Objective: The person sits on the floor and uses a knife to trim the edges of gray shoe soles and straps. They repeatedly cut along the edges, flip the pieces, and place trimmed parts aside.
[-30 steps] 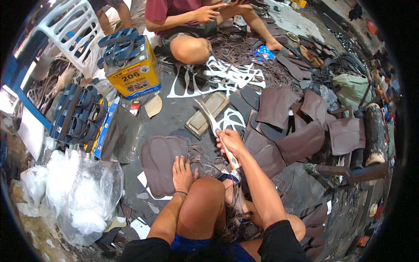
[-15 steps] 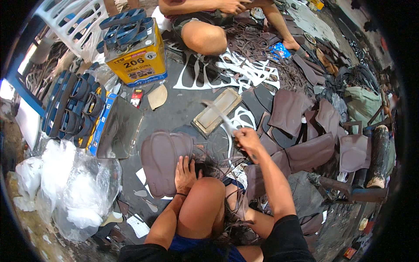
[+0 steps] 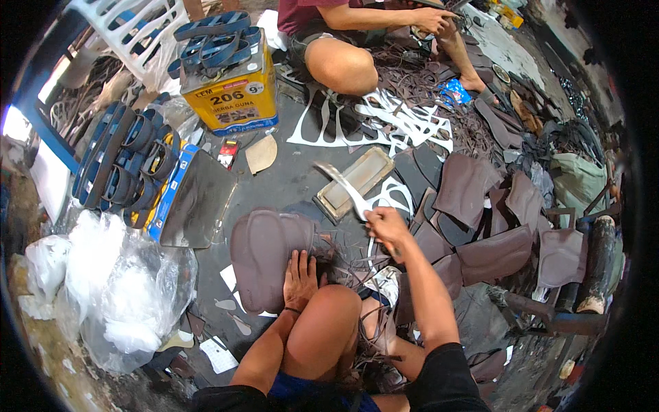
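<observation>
My right hand (image 3: 386, 229) is closed round the handle of a knife. The knife's long pale blade (image 3: 349, 189) points up and to the left, over the near edge of a whetstone-like rectangular block (image 3: 364, 176) in a wooden frame; whether they touch I cannot tell. My left hand (image 3: 300, 280) lies with fingers stretched out on the right part of a brown moulded sole sheet (image 3: 261, 254), beside my raised knee. Thin brown offcut strips (image 3: 347, 271) lie tangled between my hands.
At the left stand a yellow tin (image 3: 233, 99) topped with blue sandal straps, blue sandals (image 3: 130, 161) and a clear plastic bag (image 3: 130, 295). White cut-out sheet scraps (image 3: 405, 117) lie before a co-worker's knee (image 3: 341, 65). More brown sole sheets (image 3: 494, 254) are spread at the right.
The view has shifted, moving the scene slightly rightward. The knife, smeared by motion before, now shows more sharply. The co-worker's hand has moved right. My left hand stays on the sole sheet.
</observation>
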{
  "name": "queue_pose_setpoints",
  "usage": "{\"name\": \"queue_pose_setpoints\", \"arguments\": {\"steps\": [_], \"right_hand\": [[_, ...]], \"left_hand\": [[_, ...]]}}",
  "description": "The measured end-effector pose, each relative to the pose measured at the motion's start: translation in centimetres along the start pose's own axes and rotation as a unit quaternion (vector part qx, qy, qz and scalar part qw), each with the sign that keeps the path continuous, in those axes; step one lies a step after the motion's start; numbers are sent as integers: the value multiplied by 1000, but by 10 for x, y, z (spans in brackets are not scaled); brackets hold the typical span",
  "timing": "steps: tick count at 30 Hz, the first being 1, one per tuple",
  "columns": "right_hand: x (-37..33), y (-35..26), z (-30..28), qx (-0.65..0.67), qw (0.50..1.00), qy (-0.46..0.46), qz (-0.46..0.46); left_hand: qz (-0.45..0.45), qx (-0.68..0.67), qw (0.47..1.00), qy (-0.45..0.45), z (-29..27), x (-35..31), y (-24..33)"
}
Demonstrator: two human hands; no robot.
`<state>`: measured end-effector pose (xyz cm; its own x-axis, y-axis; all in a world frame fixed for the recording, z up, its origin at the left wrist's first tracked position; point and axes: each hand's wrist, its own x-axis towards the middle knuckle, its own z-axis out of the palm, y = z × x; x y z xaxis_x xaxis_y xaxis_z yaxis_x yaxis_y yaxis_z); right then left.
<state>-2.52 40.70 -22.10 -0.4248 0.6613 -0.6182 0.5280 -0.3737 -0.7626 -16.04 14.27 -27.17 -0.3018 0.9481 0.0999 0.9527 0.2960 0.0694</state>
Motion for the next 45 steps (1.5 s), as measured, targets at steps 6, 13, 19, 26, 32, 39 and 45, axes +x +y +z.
{"name": "queue_pose_setpoints", "arguments": {"steps": [6,13,19,26,32,39,45], "right_hand": [[-12,9,-61,-292,887,287,-213],[41,-13,-6,-483,745,330,-322],[32,5,7,-509,757,276,-304],[-83,13,15,-373,858,74,-346],[29,-16,-8,-441,771,274,-369],[-16,29,5,-441,808,190,-342],[-73,5,8,-320,882,76,-337]], "left_hand": [[-6,25,999,-20,4,-1,1],[11,22,1000,-6,6,1,2],[11,27,1000,-9,6,4,4],[-2,21,1000,10,11,-2,-6],[29,46,998,20,7,5,2],[12,40,999,5,1,-1,1],[7,46,999,18,5,-7,-1]]}}
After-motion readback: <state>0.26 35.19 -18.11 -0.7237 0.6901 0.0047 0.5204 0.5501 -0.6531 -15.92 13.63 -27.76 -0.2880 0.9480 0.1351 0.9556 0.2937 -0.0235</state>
